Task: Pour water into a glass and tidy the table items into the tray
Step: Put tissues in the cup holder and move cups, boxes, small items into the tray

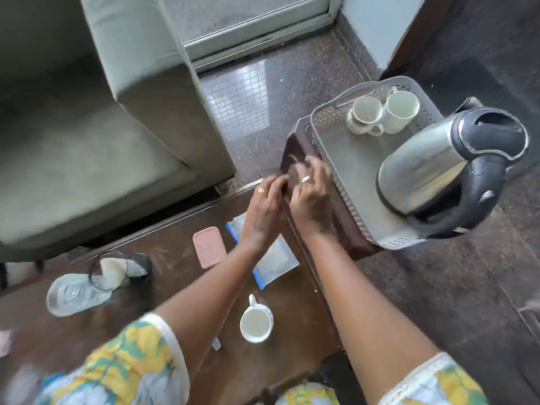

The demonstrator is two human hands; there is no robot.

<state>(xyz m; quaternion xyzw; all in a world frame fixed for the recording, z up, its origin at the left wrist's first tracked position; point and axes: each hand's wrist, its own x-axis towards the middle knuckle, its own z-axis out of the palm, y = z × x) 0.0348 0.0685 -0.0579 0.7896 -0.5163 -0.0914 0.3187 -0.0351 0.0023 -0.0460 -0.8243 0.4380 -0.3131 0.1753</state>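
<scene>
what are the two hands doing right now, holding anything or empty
Left hand: fingers curled at the table's far edge, blurred; cannot tell if it holds anything.
Right hand: fingers spread loosely beside the tray, blurred; cannot tell.

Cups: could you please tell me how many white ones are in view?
3. Two stand side by side at the far end of the grey tray, cup and cup; the third cup stands on the wooden table.
</scene>
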